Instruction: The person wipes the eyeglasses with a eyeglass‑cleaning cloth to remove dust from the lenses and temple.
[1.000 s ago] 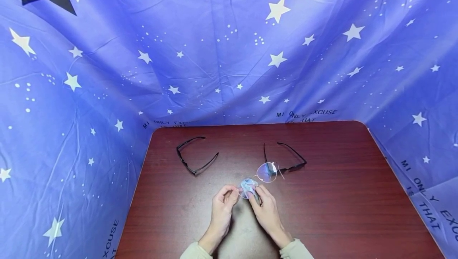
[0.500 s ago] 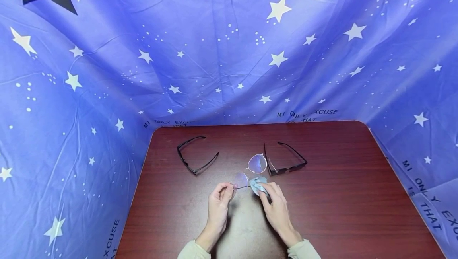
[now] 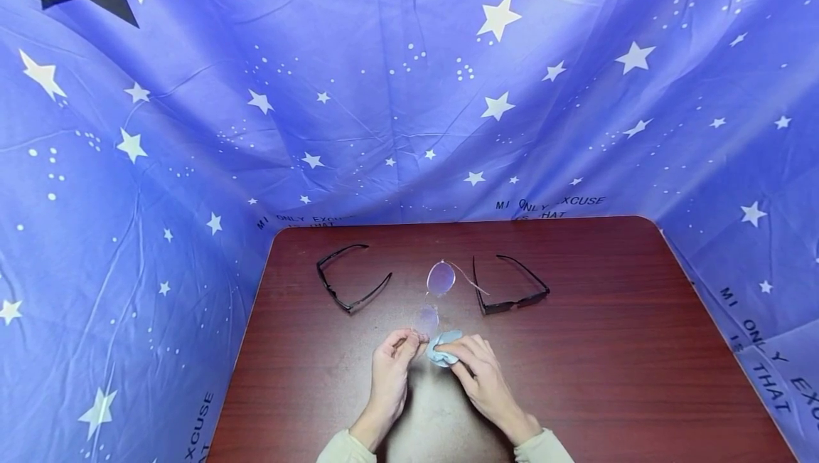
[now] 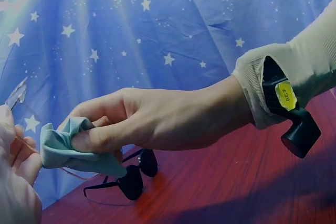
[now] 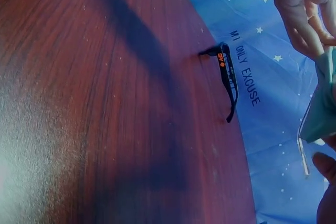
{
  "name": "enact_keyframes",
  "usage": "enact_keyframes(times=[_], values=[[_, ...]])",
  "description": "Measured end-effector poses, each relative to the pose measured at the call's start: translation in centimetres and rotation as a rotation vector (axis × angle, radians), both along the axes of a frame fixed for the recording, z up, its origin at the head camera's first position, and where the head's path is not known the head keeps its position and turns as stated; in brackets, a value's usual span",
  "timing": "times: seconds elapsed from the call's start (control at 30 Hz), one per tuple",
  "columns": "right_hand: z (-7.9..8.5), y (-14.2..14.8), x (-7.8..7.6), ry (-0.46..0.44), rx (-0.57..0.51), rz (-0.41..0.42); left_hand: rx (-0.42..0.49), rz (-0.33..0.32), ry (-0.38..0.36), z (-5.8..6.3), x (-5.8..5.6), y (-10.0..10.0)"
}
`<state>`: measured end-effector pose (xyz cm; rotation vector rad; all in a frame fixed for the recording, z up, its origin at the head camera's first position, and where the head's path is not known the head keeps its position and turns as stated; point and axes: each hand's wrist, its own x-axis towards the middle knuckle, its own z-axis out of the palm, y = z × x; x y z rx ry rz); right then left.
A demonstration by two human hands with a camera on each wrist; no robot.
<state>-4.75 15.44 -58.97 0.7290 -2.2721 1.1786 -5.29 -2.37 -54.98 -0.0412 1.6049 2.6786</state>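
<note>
Thin-framed eyeglasses with clear, purple-tinted lenses [image 3: 441,279] are held above the table, one lens beyond the other. My left hand [image 3: 392,367] pinches them at the near lens's outer end. A crumpled light blue cloth [image 3: 443,349] is pinched between the thumb and fingers of my right hand [image 3: 483,378], close beside the left fingertips. In the left wrist view, a thin temple arm runs from the left fingers into the cloth [image 4: 79,148], which appears folded round it. The far temple arm [image 3: 466,278] slants out to the right. Cloth and fingers hide the near one.
Black-framed glasses [image 3: 325,284] lie with arms unfolded on the left of the reddish-brown table [image 3: 608,349]. Dark sunglasses [image 3: 515,304] lie on the right, near the held eyeglasses' far arm. A blue star-patterned curtain [image 3: 384,93] encloses the table's back and sides.
The eyeglasses have turned leftward in my left hand, swinging the far lens left and away. My right hand drew the cloth off the lens to the right, then brought it back beside the left fingers.
</note>
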Motion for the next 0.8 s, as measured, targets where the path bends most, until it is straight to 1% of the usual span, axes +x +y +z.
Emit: enact_keyframes(times=[0.1,0.23,0.37,0.5,0.6,0.67,0.8], values=[[-0.1,0.1,0.0,-0.016,0.041,0.017,-0.039,-0.03,-0.012,0.2,0.0,-0.1],[0.0,0.1,0.0,-0.048,0.077,0.004,-0.089,-0.057,-0.035,0.5,0.0,-0.2],[0.3,-0.2,0.1,-0.087,0.03,0.008,-0.13,-0.068,-0.044,0.9,0.1,0.0],[0.5,-0.7,0.0,-0.089,-0.045,0.004,-0.152,-0.08,-0.05,1.1,0.2,0.2],[0.4,-0.8,-0.1,-0.08,-0.079,-0.026,-0.167,-0.079,-0.044,1.3,0.2,0.1],[0.2,-0.7,-0.2,-0.075,-0.085,-0.052,-0.175,-0.079,-0.028,1.3,0.1,0.0],[-0.2,-0.1,-0.4,-0.06,-0.025,-0.109,-0.173,-0.091,0.0,1.3,-0.1,-0.1]])
